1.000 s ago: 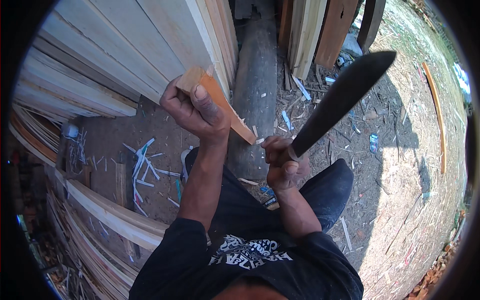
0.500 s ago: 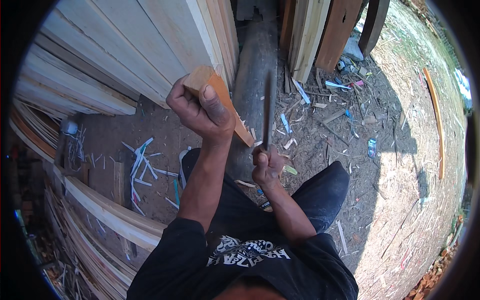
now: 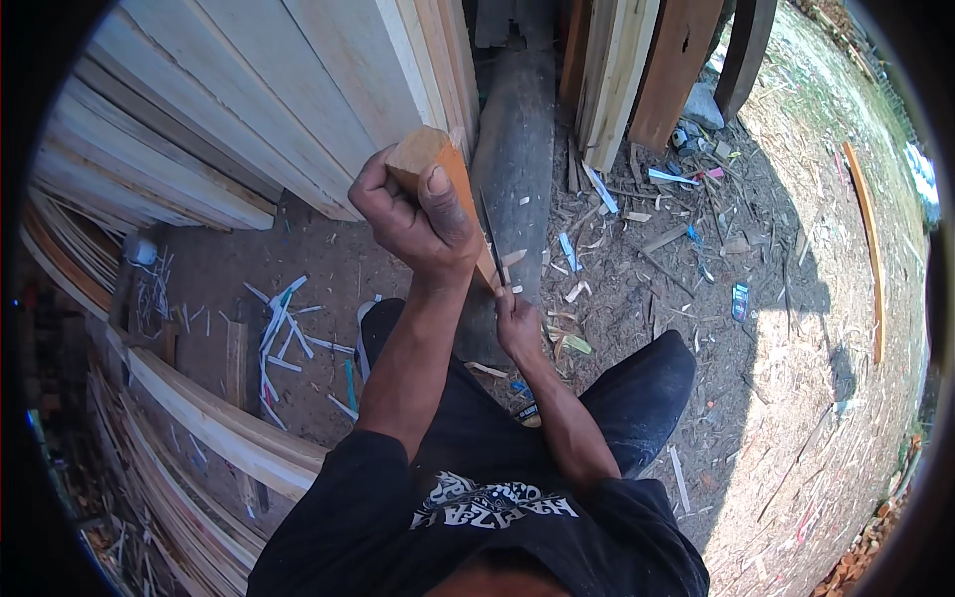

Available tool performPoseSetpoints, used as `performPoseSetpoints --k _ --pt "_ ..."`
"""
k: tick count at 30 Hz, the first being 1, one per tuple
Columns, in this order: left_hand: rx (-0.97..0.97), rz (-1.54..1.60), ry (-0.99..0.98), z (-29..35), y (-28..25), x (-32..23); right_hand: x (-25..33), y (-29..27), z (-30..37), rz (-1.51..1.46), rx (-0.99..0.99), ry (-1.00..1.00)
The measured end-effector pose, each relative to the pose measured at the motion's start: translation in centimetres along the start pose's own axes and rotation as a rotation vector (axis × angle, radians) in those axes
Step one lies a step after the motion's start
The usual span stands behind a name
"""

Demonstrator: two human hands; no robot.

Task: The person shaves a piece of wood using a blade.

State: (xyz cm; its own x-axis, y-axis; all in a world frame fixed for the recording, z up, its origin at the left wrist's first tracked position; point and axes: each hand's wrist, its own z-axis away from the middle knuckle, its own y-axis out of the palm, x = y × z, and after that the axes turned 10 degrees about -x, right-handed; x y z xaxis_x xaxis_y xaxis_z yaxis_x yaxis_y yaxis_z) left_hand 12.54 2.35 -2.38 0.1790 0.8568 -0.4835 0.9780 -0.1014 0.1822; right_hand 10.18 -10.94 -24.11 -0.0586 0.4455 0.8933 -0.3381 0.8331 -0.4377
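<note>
My left hand [image 3: 422, 221] is wrapped round the upper end of a short wooden block [image 3: 459, 171], thumb on the near face. The block stands tilted, its pale cut end up and its orange-brown side facing right. Its lower end comes down at a dark round log [image 3: 519, 139] on the ground. In my closed right hand [image 3: 518, 326] is a machete [image 3: 491, 231], seen nearly edge-on; the fist hides its handle. Its long thin blade lies along the block's right side, seemingly against it. A pale wood chip [image 3: 512, 258] shows just right of the blade.
Tall pale boards [image 3: 328, 70] lean at the upper left, and more timber [image 3: 622, 80] stands right of the log. Long planks [image 3: 224, 428] lie at the lower left. Chips, white strips [image 3: 284, 328] and scraps litter the dirt. An orange strip of wood [image 3: 868, 249] lies far right.
The machete has swung down and left from an upright position onto the block's right side. My left hand and the block have shifted slightly right. New chips appear over the log.
</note>
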Motion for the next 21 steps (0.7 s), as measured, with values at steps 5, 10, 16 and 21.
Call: performPoseSetpoints --k 5,10,16,21 --pt "-0.087 -0.078 -0.090 -1.4 -1.0 2.4 3.0 -1.5 -0.9 -1.165 0.436 0.891" --pt "-0.062 -0.023 -0.076 -1.7 -2.9 3.2 12.7 -7.2 1.4 -0.850 0.018 -0.121" --pt "-0.077 -0.116 -0.022 -1.2 -1.7 2.8 -0.2 0.9 1.6 -0.275 0.078 0.293" --pt "-0.071 0.009 -0.149 -2.0 -2.8 3.9 9.2 -4.6 -0.8 -0.565 0.248 0.544"
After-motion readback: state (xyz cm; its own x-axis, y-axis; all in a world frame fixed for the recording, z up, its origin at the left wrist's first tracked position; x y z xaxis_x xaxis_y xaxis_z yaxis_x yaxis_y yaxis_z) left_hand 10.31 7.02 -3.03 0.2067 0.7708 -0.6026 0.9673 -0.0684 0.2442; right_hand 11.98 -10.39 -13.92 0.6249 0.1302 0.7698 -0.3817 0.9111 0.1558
